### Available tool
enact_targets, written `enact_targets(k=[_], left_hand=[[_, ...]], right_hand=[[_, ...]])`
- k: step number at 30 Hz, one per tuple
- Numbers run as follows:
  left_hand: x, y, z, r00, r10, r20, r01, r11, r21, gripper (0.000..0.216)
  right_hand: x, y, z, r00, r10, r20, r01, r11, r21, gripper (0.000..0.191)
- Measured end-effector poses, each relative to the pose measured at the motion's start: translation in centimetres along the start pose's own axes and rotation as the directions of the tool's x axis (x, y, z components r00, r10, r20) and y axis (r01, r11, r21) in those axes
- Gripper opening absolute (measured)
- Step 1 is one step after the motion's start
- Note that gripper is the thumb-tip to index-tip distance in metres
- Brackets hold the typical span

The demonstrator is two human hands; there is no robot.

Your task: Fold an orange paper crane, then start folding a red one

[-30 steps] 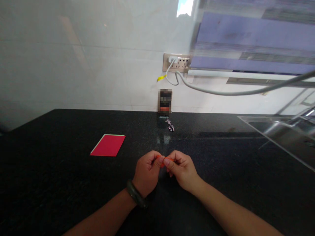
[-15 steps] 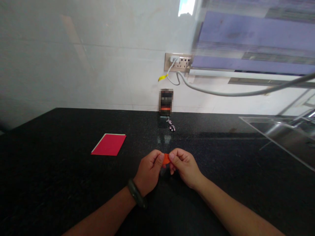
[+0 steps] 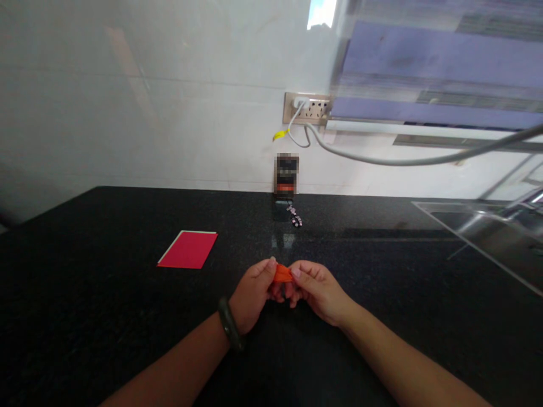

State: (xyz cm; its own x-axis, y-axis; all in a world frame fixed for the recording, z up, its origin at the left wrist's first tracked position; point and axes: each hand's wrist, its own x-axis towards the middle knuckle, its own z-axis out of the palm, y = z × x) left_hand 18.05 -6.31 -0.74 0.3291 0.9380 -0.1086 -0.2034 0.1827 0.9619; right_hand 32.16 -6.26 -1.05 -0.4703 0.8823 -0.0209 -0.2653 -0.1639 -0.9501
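A small folded orange paper piece is pinched between both my hands just above the black counter. My left hand, with a dark bangle on its wrist, grips the paper's left end with thumb and fingers closed. Fingers curled, my right hand grips the right end. Most of the paper is hidden by my fingertips.
A red sheet stack lies on the counter to the left. A small dark device leans against the wall, with a small trinket before it. A wall socket has a grey cable. A steel sink is at the right.
My hands have turned and pressed closer together. The orange paper now shows as a small raised fold between the fingertips, where it was a thin strip before.
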Motion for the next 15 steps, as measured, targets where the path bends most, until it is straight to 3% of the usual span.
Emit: enact_targets(k=[3,9,12,15], left_hand=[[0.16,-0.31,-0.20,0.999,-0.045,-0.006,0.044,0.998,-0.044,0.040],[0.55,-0.45,-0.67,0.996,0.011,-0.090,0.007,0.980,0.201,0.035],[0.53,-0.35,-0.66,0.991,-0.017,-0.131,0.036,0.990,0.140,0.031],[0.37,-0.17,-0.43,0.990,0.007,-0.142,-0.010,1.000,-0.016,0.026]], right_hand=[[0.10,-0.07,0.05,1.000,0.001,-0.018,-0.003,0.996,-0.090,0.029],[0.23,-0.13,0.54,0.979,-0.127,-0.158,0.089,0.969,-0.232,0.024],[0.28,0.02,0.51,0.967,-0.200,-0.155,0.157,0.955,-0.252,0.022],[0.41,0.17,0.30,0.956,-0.225,-0.190,0.170,0.949,-0.267,0.017]])
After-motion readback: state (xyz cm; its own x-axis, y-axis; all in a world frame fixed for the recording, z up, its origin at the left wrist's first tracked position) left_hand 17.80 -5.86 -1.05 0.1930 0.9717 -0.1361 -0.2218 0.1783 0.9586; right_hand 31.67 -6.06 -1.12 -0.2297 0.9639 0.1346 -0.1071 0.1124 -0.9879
